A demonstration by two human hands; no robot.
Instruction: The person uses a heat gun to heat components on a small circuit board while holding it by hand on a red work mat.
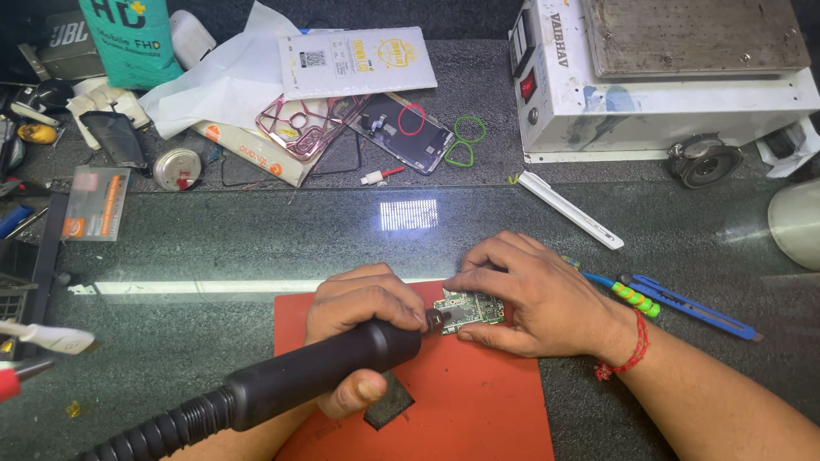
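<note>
1. On the red mat (478, 401) near the front edge of the counter (256, 248): lying flat, green circuit board (468, 309).
2. Risking scorched parts through the nozzle lingering close; risking board slip under light pinning.
3. Left hand (359, 312): gripping black hot-air handpiece (316, 376), nozzle nearly touching board.
4. Right hand (530, 294): fingers curled, pinning board edges.

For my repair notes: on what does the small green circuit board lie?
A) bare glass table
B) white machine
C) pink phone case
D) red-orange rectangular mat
D: the small green circuit board lies on the red-orange rectangular mat, steadied by the right hand.
</note>
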